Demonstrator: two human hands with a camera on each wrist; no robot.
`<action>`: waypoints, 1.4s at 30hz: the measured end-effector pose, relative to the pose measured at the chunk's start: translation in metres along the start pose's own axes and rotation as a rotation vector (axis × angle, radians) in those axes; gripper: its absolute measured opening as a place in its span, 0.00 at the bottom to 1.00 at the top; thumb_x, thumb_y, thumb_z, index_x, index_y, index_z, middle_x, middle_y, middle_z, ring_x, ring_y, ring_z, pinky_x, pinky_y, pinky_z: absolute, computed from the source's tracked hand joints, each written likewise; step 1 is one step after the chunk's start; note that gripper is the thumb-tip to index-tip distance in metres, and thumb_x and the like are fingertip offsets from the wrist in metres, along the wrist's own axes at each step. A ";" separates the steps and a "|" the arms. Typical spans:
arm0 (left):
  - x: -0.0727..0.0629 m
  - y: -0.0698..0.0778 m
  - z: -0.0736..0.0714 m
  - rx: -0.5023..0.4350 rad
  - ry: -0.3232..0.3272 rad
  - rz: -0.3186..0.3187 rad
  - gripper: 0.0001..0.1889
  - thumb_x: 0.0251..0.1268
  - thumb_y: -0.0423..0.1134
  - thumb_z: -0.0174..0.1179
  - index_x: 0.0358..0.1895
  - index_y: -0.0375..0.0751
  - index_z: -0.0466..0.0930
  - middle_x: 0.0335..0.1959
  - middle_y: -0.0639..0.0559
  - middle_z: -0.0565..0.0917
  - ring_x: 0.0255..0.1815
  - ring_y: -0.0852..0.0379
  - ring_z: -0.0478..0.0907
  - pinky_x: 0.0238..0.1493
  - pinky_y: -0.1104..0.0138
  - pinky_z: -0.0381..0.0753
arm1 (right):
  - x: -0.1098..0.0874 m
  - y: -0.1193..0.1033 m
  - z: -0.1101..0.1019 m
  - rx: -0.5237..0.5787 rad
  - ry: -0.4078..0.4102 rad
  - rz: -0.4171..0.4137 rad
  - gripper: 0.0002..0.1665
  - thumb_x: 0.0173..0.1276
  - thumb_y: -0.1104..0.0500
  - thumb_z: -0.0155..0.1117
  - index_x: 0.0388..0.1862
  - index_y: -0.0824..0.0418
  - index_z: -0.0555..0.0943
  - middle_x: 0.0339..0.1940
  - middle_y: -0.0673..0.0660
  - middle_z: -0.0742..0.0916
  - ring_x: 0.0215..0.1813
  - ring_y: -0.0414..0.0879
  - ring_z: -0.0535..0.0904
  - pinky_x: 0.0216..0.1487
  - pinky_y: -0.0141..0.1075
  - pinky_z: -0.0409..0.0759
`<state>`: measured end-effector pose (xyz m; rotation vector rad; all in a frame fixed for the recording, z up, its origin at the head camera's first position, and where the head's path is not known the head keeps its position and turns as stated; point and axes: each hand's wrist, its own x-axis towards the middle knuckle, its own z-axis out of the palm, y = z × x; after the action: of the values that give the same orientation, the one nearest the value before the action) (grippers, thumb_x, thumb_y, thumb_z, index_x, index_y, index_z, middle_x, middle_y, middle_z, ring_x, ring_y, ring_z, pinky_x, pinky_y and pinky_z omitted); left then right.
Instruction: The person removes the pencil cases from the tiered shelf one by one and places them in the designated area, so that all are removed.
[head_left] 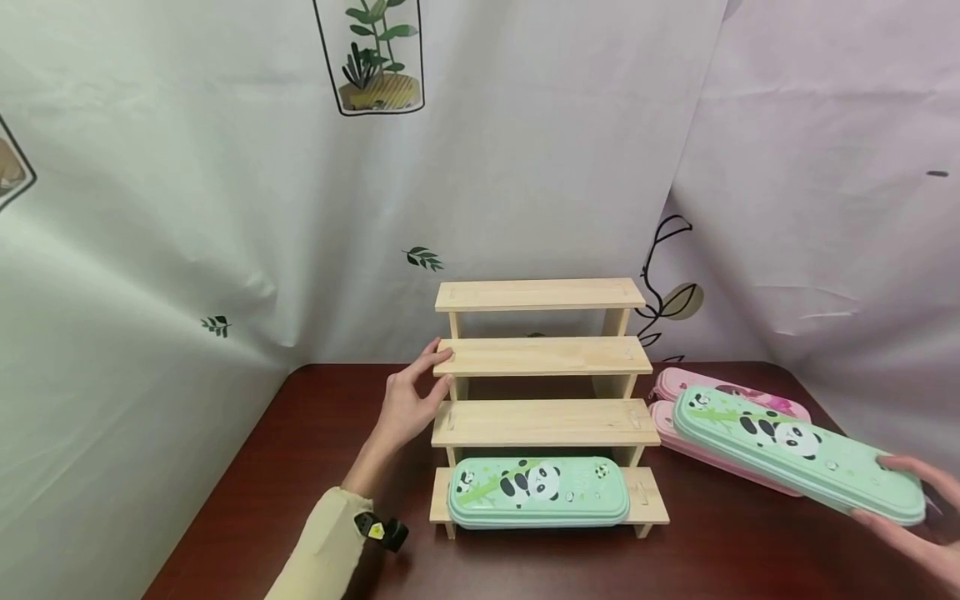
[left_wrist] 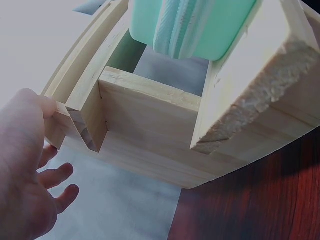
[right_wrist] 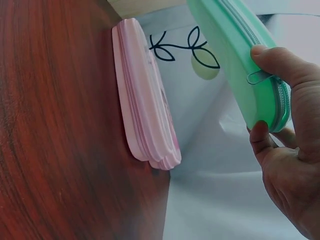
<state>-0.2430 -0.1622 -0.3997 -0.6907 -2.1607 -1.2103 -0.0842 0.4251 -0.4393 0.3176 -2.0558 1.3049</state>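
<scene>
Eyeballing the angle here: the mint-green, round-ended zip case with a panda print (head_left: 802,457) is up off the glossy red-brown wood-grain counter (head_left: 300,500), to the right of the four-step rack of pale bare wood (head_left: 543,358); its long axis slants, far end toward the rack, near end clamped between the fingers of the right hand (right_wrist: 297,165), whereas the shelves run straight left to right; so that skew is what matters imo; the right hand is obviously the closer one. The left hand (head_left: 408,406) has its fingers pinching the left end of the second shelf from the top; a matching mint-green panda case (head_left: 538,493) lies lengthwise on the lowest step; two soft-pink zip cases (right_wrist: 142,95) lie on the counter just beside the rack; shells look smooth and moulded, zips ribbed, cut wood ends pretty rough.
</scene>
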 end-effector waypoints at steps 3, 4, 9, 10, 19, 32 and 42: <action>0.000 0.000 0.000 -0.001 -0.001 -0.002 0.20 0.64 0.30 0.66 0.60 0.37 0.82 0.67 0.37 0.75 0.64 0.43 0.74 0.63 0.46 0.69 | -0.002 0.003 -0.001 -0.028 0.002 0.005 0.48 0.33 0.96 0.59 0.60 0.77 0.75 0.49 0.45 0.81 0.39 0.26 0.79 0.30 0.20 0.76; 0.000 0.000 0.000 -0.001 -0.001 -0.002 0.20 0.64 0.30 0.66 0.60 0.37 0.82 0.67 0.37 0.75 0.64 0.43 0.74 0.63 0.46 0.69 | -0.003 0.004 -0.002 -0.036 0.004 0.009 0.48 0.33 0.95 0.60 0.60 0.76 0.75 0.49 0.44 0.81 0.38 0.26 0.79 0.29 0.20 0.76; 0.000 0.001 -0.001 -0.003 -0.003 0.001 0.20 0.64 0.30 0.66 0.60 0.37 0.82 0.67 0.37 0.75 0.64 0.43 0.74 0.63 0.45 0.69 | -0.006 0.007 -0.002 -0.038 0.010 0.014 0.47 0.33 0.95 0.60 0.59 0.76 0.76 0.53 0.44 0.81 0.38 0.25 0.79 0.28 0.20 0.77; 0.000 0.001 -0.001 -0.004 -0.003 0.002 0.20 0.64 0.30 0.66 0.60 0.37 0.82 0.67 0.36 0.74 0.65 0.43 0.74 0.63 0.45 0.69 | -0.007 0.008 -0.002 -0.011 0.010 0.018 0.47 0.34 0.95 0.60 0.59 0.75 0.76 0.54 0.44 0.81 0.39 0.25 0.79 0.29 0.20 0.77; 0.000 0.002 -0.001 -0.001 0.003 0.000 0.20 0.64 0.30 0.66 0.60 0.37 0.82 0.66 0.36 0.75 0.64 0.43 0.74 0.63 0.45 0.70 | -0.016 0.010 0.001 -0.102 0.035 0.081 0.48 0.35 0.94 0.64 0.60 0.69 0.77 0.52 0.42 0.78 0.40 0.25 0.77 0.30 0.18 0.75; -0.001 0.003 0.000 0.002 -0.006 -0.028 0.20 0.64 0.31 0.66 0.60 0.39 0.82 0.68 0.41 0.74 0.65 0.44 0.74 0.64 0.45 0.69 | -0.022 0.023 0.002 0.207 -0.039 -0.035 0.49 0.30 0.97 0.59 0.60 0.82 0.71 0.47 0.47 0.85 0.39 0.30 0.83 0.29 0.23 0.79; -0.001 0.002 0.000 -0.007 -0.004 -0.016 0.20 0.64 0.30 0.66 0.60 0.38 0.82 0.67 0.38 0.75 0.65 0.44 0.74 0.64 0.46 0.69 | -0.027 0.020 0.008 -0.119 0.002 0.056 0.50 0.32 0.95 0.64 0.59 0.70 0.77 0.43 0.40 0.81 0.33 0.28 0.78 0.24 0.23 0.77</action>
<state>-0.2414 -0.1619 -0.3991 -0.6809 -2.1696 -1.2262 -0.0780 0.4235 -0.4733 0.2059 -2.1438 1.2083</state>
